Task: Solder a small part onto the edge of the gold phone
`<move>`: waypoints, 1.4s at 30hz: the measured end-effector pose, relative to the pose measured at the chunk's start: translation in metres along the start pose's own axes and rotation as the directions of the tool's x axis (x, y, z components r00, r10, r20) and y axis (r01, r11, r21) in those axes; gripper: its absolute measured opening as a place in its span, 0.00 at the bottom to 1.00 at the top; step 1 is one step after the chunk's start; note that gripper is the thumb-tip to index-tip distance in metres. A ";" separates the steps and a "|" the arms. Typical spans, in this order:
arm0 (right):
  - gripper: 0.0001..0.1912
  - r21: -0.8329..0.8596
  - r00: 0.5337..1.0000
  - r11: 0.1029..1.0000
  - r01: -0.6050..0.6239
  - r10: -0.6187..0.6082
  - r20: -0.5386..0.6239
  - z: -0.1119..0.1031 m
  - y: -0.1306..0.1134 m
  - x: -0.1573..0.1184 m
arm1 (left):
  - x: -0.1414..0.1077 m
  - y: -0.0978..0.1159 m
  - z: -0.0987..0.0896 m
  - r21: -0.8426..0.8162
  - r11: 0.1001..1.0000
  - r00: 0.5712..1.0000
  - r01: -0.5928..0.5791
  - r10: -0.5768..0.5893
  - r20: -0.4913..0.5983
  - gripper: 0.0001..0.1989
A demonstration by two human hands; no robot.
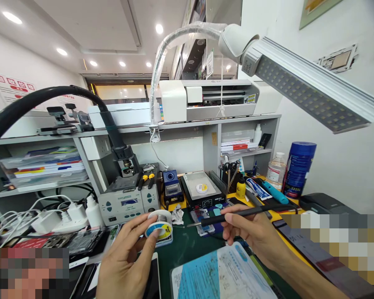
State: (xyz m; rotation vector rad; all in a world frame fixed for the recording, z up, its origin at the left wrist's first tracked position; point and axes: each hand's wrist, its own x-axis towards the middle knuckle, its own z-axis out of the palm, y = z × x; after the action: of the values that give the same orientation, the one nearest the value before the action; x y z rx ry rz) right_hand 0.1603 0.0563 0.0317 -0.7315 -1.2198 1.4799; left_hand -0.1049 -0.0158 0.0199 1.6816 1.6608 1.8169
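My left hand (127, 253) grips a small spool of solder wire (163, 231) with a blue and yellow label, between thumb and fingers. A short end of wire seems to stick out to the right of the spool. In my right hand (251, 234) is a black soldering iron (243, 212), held like a pen and pointing left. Its metal tip lies close to the wire's end; whether they touch I cannot tell. Faint smoke hangs below the tip. Beneath the hands lie a green mat (170, 259) and a stained blue-and-white printed sheet (218, 272).
Behind stand a grey rework station (129, 209), a blue soldering station (172, 187) and a heating plate (191, 185) bearing a round white tin (202, 188). Phones (154, 276) lie at left. A long LED lamp (311, 83) hangs overhead. Bottles (276, 170) and a blue can (300, 170) stand right.
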 end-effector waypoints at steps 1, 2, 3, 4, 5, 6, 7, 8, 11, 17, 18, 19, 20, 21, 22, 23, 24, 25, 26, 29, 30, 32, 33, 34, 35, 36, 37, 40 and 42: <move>0.12 0.001 1.000 1.000 0.000 0.000 0.001 0.000 0.000 0.000 | 0.000 0.000 0.000 0.000 1.000 1.000 0.002 -0.002 0.000 0.11; 0.12 0.003 1.000 1.000 -0.001 0.001 0.002 0.000 0.000 0.000 | 0.000 0.000 0.000 0.002 1.000 1.000 0.005 -0.005 0.001 0.11; 0.12 0.005 1.000 1.000 -0.001 0.001 0.001 0.000 -0.001 0.000 | 0.000 -0.001 0.000 0.006 1.000 1.000 0.010 -0.010 0.003 0.11; 0.12 0.006 1.000 1.000 -0.003 0.003 0.001 0.000 -0.001 -0.001 | 0.000 -0.001 0.000 0.009 1.000 1.000 0.016 -0.016 0.006 0.11; 0.12 0.007 1.000 1.000 -0.003 0.003 0.001 0.000 -0.001 -0.001 | 0.000 -0.001 -0.001 0.011 1.000 1.000 0.024 -0.024 0.010 0.11; 0.12 0.007 1.000 1.000 -0.004 0.004 0.001 0.000 -0.001 -0.001 | 0.000 0.000 -0.001 0.011 0.999 0.999 0.030 -0.030 0.013 0.11; 0.12 0.007 1.000 1.000 -0.003 0.003 0.001 0.000 -0.001 -0.001 | -0.001 0.000 0.000 0.010 0.999 0.999 0.037 -0.038 0.016 0.11; 0.12 0.007 1.000 1.000 -0.004 0.004 0.002 0.000 0.000 -0.001 | -0.001 0.001 0.000 0.008 0.999 0.999 0.045 -0.045 0.019 0.11; 0.12 0.006 1.000 1.000 -0.005 0.005 0.006 0.000 0.000 -0.001 | -0.002 0.003 0.000 0.000 0.998 0.998 0.066 -0.066 0.015 0.12; 0.13 -0.001 1.000 1.000 -0.008 0.008 -0.004 0.001 0.000 -0.001 | -0.002 -0.003 0.000 0.001 0.998 0.998 0.064 -0.064 0.017 0.12; 0.14 -0.001 1.000 1.000 -0.009 0.009 -0.005 0.001 0.000 -0.002 | -0.002 -0.004 0.001 0.004 0.999 0.998 0.052 -0.053 0.020 0.12; 0.14 0.000 1.000 1.000 -0.010 0.010 -0.004 0.000 0.000 -0.002 | -0.002 -0.006 0.001 0.007 0.999 0.999 0.046 -0.046 0.021 0.12; 0.14 0.002 1.000 1.000 -0.012 0.012 -0.002 0.000 0.000 -0.001 | -0.002 -0.007 0.001 0.009 0.999 0.999 0.044 -0.044 0.022 0.12; 0.14 0.003 1.000 1.000 -0.013 0.013 0.001 0.000 0.001 -0.001 | -0.001 -0.008 0.001 0.008 0.999 0.999 0.042 -0.042 0.020 0.12; 0.13 0.004 1.000 1.000 -0.015 0.015 0.002 0.000 0.001 -0.001 | -0.001 -0.008 0.001 0.008 0.999 0.999 0.044 -0.044 0.019 0.12; 0.13 0.005 1.000 1.000 -0.016 0.016 0.003 0.000 0.002 -0.001 | -0.001 -0.008 0.001 0.008 0.999 0.999 0.045 -0.045 0.019 0.12; 0.13 0.004 1.000 1.000 -0.016 0.016 0.002 0.000 0.002 -0.001 | -0.002 -0.008 0.001 0.008 0.999 0.999 0.045 -0.045 0.017 0.12; 0.13 0.004 1.000 1.000 -0.016 0.016 0.001 0.000 0.002 0.000 | -0.002 -0.008 0.001 0.006 0.999 0.999 0.046 -0.046 0.016 0.12; 0.13 0.004 1.000 1.000 -0.014 0.015 -0.001 -0.001 0.003 0.000 | -0.002 -0.007 0.001 0.003 0.999 0.999 0.047 -0.047 0.014 0.11; 0.14 0.008 1.000 1.000 -0.012 0.012 -0.004 -0.001 0.003 0.000 | -0.003 -0.006 0.001 -0.004 0.998 0.998 0.057 -0.057 0.012 0.11; 0.14 0.008 1.000 1.000 -0.012 0.012 -0.004 -0.001 0.003 0.000 | -0.003 -0.006 0.001 -0.002 0.998 0.998 0.056 -0.056 0.011 0.11; 0.14 0.009 1.000 1.000 -0.015 0.015 -0.006 -0.001 0.003 0.000 | -0.002 -0.006 0.001 0.004 0.998 0.998 0.056 -0.057 0.014 0.12; 0.14 0.011 1.000 1.000 -0.017 0.018 -0.008 -0.001 0.003 0.000 | -0.002 -0.006 0.001 0.007 0.999 0.998 0.053 -0.053 0.017 0.12; 0.14 0.013 1.000 1.000 -0.019 0.019 -0.008 -0.001 0.003 0.000 | -0.002 -0.006 0.002 0.010 0.999 0.999 0.049 -0.049 0.019 0.12; 0.14 0.015 1.000 1.000 -0.020 0.020 -0.008 -0.001 0.003 0.000 | -0.002 -0.007 0.002 0.011 0.999 0.999 0.045 -0.045 0.022 0.12; 0.14 0.016 1.000 1.000 -0.020 0.020 -0.006 -0.001 0.003 0.000 | -0.002 -0.007 0.003 0.010 0.999 0.999 0.045 -0.045 0.026 0.12; 0.14 0.016 1.000 1.000 -0.020 0.020 -0.005 -0.001 0.003 0.000 | -0.002 -0.008 0.003 0.005 0.999 0.999 0.046 -0.046 0.027 0.11; 0.15 0.012 1.000 1.000 -0.013 0.013 -0.002 0.000 0.003 0.000 | -0.003 -0.007 0.004 -0.017 0.997 0.997 0.069 -0.068 0.029 0.11; 0.15 0.013 1.000 1.000 -0.009 0.009 -0.003 0.000 0.003 0.001 | -0.003 -0.005 0.004 -0.036 0.996 0.996 0.087 -0.085 0.032 0.12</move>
State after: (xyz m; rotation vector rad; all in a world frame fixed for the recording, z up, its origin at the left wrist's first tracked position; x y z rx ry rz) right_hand 0.1589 0.0577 0.0291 -0.7308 -1.2053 1.4920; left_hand -0.1036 -0.0142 0.0133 1.5889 1.6499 1.7635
